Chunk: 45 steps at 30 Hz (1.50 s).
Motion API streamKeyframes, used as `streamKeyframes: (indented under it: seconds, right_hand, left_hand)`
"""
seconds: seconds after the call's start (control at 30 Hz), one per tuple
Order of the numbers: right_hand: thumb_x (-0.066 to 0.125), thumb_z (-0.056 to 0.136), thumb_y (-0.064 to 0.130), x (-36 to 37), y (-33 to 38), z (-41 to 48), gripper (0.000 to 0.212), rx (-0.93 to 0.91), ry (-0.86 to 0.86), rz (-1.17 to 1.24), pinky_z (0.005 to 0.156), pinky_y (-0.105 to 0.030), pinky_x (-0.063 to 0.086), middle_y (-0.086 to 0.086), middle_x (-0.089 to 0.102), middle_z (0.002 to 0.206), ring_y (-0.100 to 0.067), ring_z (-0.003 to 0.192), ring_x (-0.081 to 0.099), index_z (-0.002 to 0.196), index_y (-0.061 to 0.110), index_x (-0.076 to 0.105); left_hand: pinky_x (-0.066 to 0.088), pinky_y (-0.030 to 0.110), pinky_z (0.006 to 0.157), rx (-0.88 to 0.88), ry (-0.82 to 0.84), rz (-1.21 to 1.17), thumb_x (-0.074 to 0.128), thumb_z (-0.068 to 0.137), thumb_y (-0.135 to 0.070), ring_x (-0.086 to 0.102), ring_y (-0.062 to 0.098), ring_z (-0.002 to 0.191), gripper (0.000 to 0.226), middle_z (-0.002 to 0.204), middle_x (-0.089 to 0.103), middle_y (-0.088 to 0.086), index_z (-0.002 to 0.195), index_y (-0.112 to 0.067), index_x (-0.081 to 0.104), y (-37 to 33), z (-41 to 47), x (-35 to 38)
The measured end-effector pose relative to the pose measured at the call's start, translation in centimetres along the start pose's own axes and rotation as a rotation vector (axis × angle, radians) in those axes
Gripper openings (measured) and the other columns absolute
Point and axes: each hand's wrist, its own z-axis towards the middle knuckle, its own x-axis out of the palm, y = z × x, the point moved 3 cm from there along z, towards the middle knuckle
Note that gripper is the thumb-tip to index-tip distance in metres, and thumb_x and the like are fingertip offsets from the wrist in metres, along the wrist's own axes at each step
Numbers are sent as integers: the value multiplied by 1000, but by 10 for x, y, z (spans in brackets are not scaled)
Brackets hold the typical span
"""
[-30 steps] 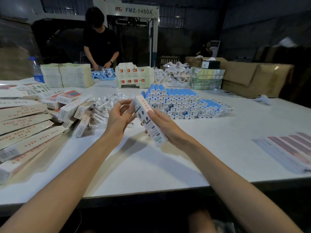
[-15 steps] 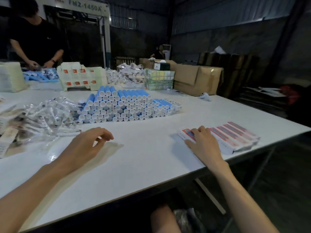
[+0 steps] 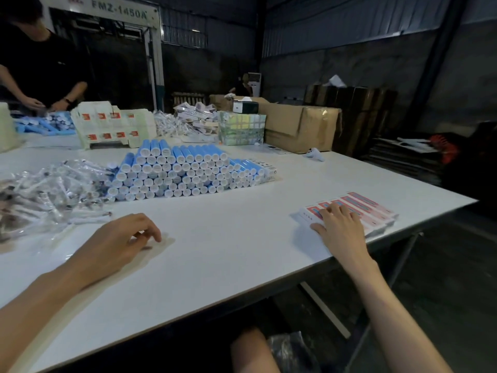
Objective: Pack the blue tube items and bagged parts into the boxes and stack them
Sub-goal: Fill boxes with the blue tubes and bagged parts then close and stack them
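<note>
A pile of blue tubes (image 3: pixel 183 173) with white caps lies stacked in rows at the middle of the white table (image 3: pixel 228 254). Left of it spreads a heap of clear bagged parts (image 3: pixel 53 189). A fanned stack of flat red-and-white boxes (image 3: pixel 376 211) lies near the table's right edge. My right hand (image 3: pixel 338 227) rests on the near end of that stack, fingers laid over the top and thumb against its near edge. On the bare table in front of the bags, my left hand (image 3: pixel 118 243) rests with loosely curled fingers and holds nothing.
A person in black (image 3: pixel 40 63) works at the far left over more blue tubes (image 3: pixel 45 125). White cartons (image 3: pixel 113 125), a green-wrapped bundle (image 3: pixel 242 127) and brown cardboard boxes (image 3: pixel 298 125) line the far side. The table's front edge runs diagonally just right of my right hand.
One second ago both hands held a printed box in front of me. That box has left my hands, the view has swung right, and my right hand has come down on the flat boxes.
</note>
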Motion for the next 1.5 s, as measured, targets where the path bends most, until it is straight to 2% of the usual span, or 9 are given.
streamKeyframes:
  seconds: [0.1,0.17,0.43,0.7,0.9,1.1,1.27,1.4,1.5]
  right_hand:
    - [52,103,54,0,-4,2,48,-40,7,8,105,-41,42,-3,59,139,-27,130,52,139,22,59]
    - [51,104,54,-4,-3,1,49,-55,-10,16,106,-40,41,-3,59,139,-27,129,52,139,22,59]
    - [52,109,31,-61,103,19,26,-220,-167,563,86,-39,54,-3,71,115,-23,103,65,120,14,70]
    - [54,107,31,-113,288,32,27,-497,-189,1092,53,-34,39,10,53,59,-12,53,50,83,18,56]
    - [48,109,37,-102,379,19,33,-376,-131,1319,56,-36,33,7,48,60,-12,55,47,81,20,50]
    - [46,109,35,-75,393,14,34,-383,-28,1360,63,-45,45,-2,56,63,-23,60,53,81,17,52]
    - [48,109,37,-73,396,12,35,-455,8,1371,62,-42,44,-2,58,62,-23,60,54,82,16,57]
    - [49,108,37,-69,397,18,37,-415,90,1438,64,-44,46,-5,60,65,-25,63,54,81,13,58]
    - [49,107,36,-67,399,21,37,-398,132,1471,65,-46,46,-7,65,71,-27,65,55,82,11,58]
  left_hand:
    - [47,10,78,-3,25,14,71,95,5,68,7,95,47,106,69,-15,90,-42,71,3,-1,2]
    - [45,8,77,-8,34,19,72,95,3,68,8,96,47,106,69,-16,91,-43,71,4,-1,2]
    - [56,32,78,-82,63,62,67,98,-2,68,3,93,41,105,68,-20,93,-42,71,-5,0,-2]
    - [54,38,75,-213,-67,220,65,94,-7,67,18,91,28,97,60,-18,97,-32,77,-11,3,-20]
    - [56,43,84,-475,-201,276,60,91,-6,69,26,96,26,99,74,-4,94,-28,74,12,2,-48]
    - [51,42,82,-628,-320,518,62,96,-10,63,30,107,20,112,71,7,116,-14,66,54,-2,-103]
    - [43,52,105,-889,-262,885,51,104,-17,49,42,126,34,137,57,22,134,-1,54,105,-2,-157]
    - [33,57,119,-1067,-103,920,48,111,-33,37,45,146,49,157,43,24,150,-2,50,143,-13,-178]
    - [34,57,119,-1067,3,965,56,108,-45,40,44,145,50,159,41,24,140,-8,62,155,-19,-178]
